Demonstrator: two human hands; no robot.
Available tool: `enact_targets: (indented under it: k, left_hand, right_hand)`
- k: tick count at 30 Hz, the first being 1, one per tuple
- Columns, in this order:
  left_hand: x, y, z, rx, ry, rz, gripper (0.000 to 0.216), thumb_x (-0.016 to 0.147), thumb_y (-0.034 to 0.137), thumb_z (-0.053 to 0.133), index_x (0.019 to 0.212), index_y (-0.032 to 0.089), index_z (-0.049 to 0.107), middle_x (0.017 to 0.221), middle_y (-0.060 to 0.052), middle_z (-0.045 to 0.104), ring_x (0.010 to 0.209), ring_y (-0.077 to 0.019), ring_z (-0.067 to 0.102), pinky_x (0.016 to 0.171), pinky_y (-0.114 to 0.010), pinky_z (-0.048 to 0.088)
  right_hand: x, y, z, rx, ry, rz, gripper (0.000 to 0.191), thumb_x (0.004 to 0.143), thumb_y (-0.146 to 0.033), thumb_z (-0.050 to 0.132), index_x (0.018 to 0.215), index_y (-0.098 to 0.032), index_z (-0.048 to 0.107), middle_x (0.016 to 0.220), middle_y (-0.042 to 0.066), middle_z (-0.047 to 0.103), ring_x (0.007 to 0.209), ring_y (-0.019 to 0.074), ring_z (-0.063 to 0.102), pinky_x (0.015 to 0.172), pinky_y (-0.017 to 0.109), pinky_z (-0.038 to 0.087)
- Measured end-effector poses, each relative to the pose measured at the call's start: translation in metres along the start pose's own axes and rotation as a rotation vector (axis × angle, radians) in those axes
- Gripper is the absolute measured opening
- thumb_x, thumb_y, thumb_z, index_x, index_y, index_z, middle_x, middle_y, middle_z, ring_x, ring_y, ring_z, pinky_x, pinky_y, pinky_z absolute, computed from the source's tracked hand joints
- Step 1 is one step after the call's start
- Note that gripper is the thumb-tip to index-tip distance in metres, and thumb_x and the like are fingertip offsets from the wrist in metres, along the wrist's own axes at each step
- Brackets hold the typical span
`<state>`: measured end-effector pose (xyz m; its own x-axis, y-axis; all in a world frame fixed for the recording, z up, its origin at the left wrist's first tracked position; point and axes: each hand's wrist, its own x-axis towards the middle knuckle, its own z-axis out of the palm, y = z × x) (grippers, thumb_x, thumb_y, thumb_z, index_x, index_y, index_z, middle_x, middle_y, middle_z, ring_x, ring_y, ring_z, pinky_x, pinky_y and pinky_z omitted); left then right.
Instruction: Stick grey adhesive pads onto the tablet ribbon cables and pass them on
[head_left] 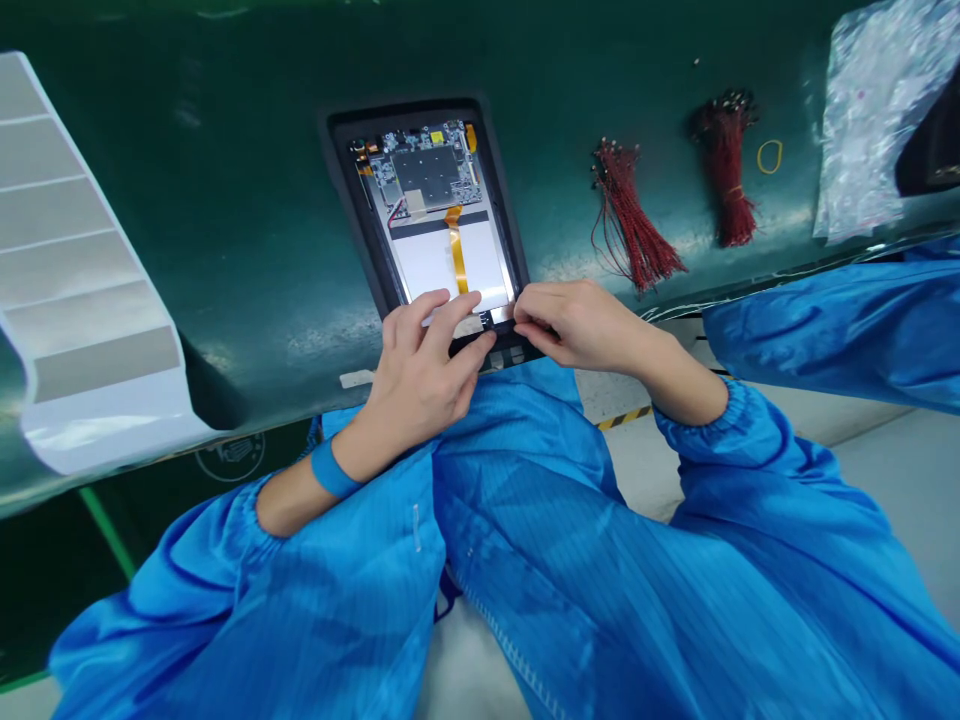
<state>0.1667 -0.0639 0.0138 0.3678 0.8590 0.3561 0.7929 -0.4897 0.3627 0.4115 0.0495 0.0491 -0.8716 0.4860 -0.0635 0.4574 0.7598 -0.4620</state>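
Note:
An opened tablet lies in a black foam tray at the table's front edge. Its circuit board is exposed at the far end, and an orange ribbon cable runs down over the white battery area. My left hand rests on the near end of the tablet, fingers spread over a small dark part there. At the tablet's near right corner is my right hand, its thumb and forefinger pinched together. Whatever sits between those fingertips is too small or hidden to make out.
A sheet of grey labels lies at left. To the right are two bundles of red wires, a yellow rubber band and clear plastic bags. A blue sleeve of another person shows at the right edge.

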Motion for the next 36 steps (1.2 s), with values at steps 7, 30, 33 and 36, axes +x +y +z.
enact_targets:
  k: [7,30,33,36]
  left_hand:
    - [0.005,0.021,-0.003,0.112,-0.036,0.043,0.03,0.103,0.019,0.058,0.128,0.019,0.073,0.161,-0.013,0.058,0.15,-0.0369,0.048,0.119,-0.057,0.042]
    - [0.157,-0.096,-0.057,0.515,-0.398,-0.628,0.033,0.105,0.026,0.054,0.119,0.007,0.077,0.122,-0.016,0.076,0.12,-0.0333,0.068,0.106,-0.057,0.053]
    - [0.167,-0.085,-0.059,0.623,-0.487,-0.574,0.033,0.103,0.025,0.06,0.118,0.0,0.075,0.121,-0.023,0.075,0.124,-0.0403,0.07,0.106,-0.06,0.055]
    - [0.175,-0.073,-0.062,0.667,-0.532,-0.516,0.038,0.103,0.027,0.063,0.117,-0.006,0.073,0.12,-0.027,0.073,0.126,-0.0449,0.07,0.105,-0.059,0.056]
  right_hand:
    - [0.01,-0.01,0.006,-0.265,0.102,0.058,0.021,0.108,-0.024,0.046,0.103,-0.016,0.066,0.097,0.01,0.072,0.08,0.021,0.057,0.065,0.035,0.019]
    - [0.014,0.01,0.046,-0.056,0.407,-0.049,0.021,0.104,-0.022,0.045,0.092,-0.02,0.062,0.087,0.007,0.063,0.081,0.0215,0.05,0.07,0.035,0.03]
    - [0.014,0.011,0.045,-0.06,0.424,-0.069,0.022,0.105,-0.022,0.044,0.092,-0.02,0.062,0.087,0.007,0.062,0.08,0.0214,0.049,0.069,0.036,0.028]
    - [0.013,0.012,0.046,-0.061,0.445,-0.095,0.023,0.105,-0.021,0.043,0.091,-0.02,0.062,0.086,0.006,0.062,0.078,0.0209,0.049,0.069,0.036,0.028]
